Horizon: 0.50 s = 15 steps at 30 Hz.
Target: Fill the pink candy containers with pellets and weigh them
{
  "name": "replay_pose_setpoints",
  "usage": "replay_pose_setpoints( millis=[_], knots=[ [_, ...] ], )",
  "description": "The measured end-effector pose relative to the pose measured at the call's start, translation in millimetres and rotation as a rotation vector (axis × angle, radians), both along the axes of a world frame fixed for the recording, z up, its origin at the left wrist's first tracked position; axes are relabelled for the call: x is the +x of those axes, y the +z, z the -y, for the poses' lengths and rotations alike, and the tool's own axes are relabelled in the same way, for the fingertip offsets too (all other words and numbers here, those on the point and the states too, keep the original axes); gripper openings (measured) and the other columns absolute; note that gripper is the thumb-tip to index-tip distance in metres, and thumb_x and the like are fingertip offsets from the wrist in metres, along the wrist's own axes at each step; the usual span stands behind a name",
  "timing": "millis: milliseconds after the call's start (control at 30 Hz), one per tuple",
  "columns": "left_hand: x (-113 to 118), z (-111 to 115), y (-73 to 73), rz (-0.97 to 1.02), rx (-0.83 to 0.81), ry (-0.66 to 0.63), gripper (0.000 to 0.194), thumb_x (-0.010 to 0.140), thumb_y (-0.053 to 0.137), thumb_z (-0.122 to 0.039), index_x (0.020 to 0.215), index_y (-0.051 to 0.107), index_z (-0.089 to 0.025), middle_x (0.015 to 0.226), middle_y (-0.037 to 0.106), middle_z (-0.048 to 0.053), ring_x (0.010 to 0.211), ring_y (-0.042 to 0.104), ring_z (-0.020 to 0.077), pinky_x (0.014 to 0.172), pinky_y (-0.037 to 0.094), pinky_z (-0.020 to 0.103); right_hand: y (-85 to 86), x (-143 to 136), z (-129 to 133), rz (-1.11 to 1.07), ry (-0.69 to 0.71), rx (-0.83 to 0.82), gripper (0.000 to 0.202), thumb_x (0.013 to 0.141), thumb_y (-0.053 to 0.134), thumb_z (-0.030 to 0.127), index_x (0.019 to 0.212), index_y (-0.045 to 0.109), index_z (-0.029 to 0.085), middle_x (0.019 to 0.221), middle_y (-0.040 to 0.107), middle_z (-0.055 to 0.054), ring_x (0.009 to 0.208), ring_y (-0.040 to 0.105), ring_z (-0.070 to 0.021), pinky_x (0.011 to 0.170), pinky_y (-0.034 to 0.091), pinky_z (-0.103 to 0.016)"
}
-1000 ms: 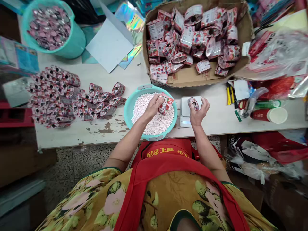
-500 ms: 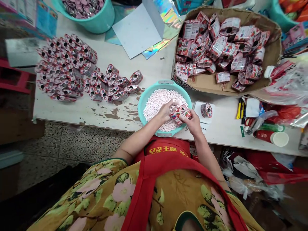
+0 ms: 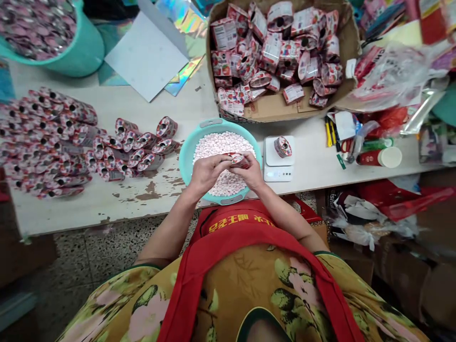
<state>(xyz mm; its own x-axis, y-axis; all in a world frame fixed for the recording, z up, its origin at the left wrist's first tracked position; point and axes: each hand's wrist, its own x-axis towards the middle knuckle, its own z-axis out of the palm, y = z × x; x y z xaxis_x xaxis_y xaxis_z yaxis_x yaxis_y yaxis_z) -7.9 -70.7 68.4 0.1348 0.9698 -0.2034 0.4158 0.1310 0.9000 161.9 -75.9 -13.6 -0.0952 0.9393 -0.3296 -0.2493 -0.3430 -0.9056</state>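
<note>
Over a turquoise basin [image 3: 185, 161] of small pale pink candies [image 3: 228, 183], both my hands grip one small red-and-white printed box [image 3: 239, 160]. My left hand [image 3: 207, 175] pinches its left end, fingers pressed together at the rim. On the other end, my right hand [image 3: 253, 172] closes round the side. The upper end of the box faces up toward me; whether candies are inside cannot be made out. Just right of the basin, a similar box [image 3: 282, 147] rests on a white scale [image 3: 279, 159].
At the left stand many similar boxes [image 3: 46, 137] in rows. A cardboard carton [image 3: 274, 114] at the back holds more, lying loose. A turquoise tub [image 3: 85, 47] of pinkish pieces sits back left. Cutters [image 3: 330, 133] and a paper cup [image 3: 390, 157] lie right.
My left hand has come up from the candies to the box, and both hands now hold it. The box has turned end-up. The view has shifted to the right.
</note>
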Motion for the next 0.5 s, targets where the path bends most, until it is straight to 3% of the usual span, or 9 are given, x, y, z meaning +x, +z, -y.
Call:
replay_pose_setpoints(
  millis=[133,300,400,500],
  knots=[
    [-7.6,3.7,8.6,-0.389,0.056,-0.164,0.028,0.094,0.061,-0.041,0.108,0.078,-0.025,0.109,0.08,0.006,0.095,0.073,0.0242,0.082,0.05,0.031,1.2,-13.1,2.2,-0.071,-0.005,0.017,0.063,0.051,0.093,0.039,0.1,0.058,0.025,0.097,0.067,0.003,0.091,0.065,-0.0174,0.092,0.053,-0.033],
    [6.5,4.8,15.0,-0.741,0.093,-0.318,0.027,0.099,0.054,-0.037,0.109,0.075,-0.024,0.102,0.079,0.009,0.088,0.072,0.0251,0.068,0.043,0.029,9.3,3.6,0.2,0.008,0.095,0.038,0.06,0.053,0.091,0.044,0.101,0.06,0.023,0.095,0.066,0.002,0.089,0.064,-0.0177,0.088,0.053,-0.033],
    [20.3,4.4,14.4,-0.658,0.138,-0.372,0.022,0.098,0.055,-0.034,0.102,0.074,-0.024,0.097,0.078,0.007,0.088,0.07,0.0226,0.067,0.042,0.028,19.5,26.1,-2.1,0.125,0.205,0.109,0.057,0.057,0.09,0.042,0.104,0.065,0.021,0.1,0.066,-0.001,0.093,0.064,-0.0195,0.088,0.053,-0.033],
    [35.1,-4.3,6.2,-0.292,0.094,-0.338,0.022,0.096,0.058,-0.038,0.095,0.072,-0.022,0.091,0.075,0.004,0.083,0.066,0.0183,0.072,0.043,0.026,29.5,57.8,4.6,0.242,0.164,0.132,0.053,0.059,0.089,0.04,0.104,0.068,0.019,0.102,0.069,-0.003,0.095,0.065,-0.0212,0.09,0.053,-0.034]
  ],
)
